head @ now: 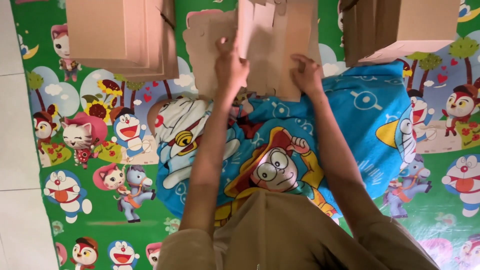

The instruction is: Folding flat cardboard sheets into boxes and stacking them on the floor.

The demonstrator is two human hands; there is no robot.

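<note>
Both hands, left (231, 67) and right (306, 75), grip a flat, notched brown cardboard blank (270, 45).

A flat brown die-cut cardboard blank (272, 47), with notched edges and slits, lies partly folded at the far edge of the blue cartoon-print cloth.

A flat brown cardboard box blank (272, 45) with cut flaps lies straight ahead of me under both my hands. A stack of flat brown cardboard (122, 35) sits at the upper left, and a folded brown carton (400, 27) stands at the upper right.
</note>
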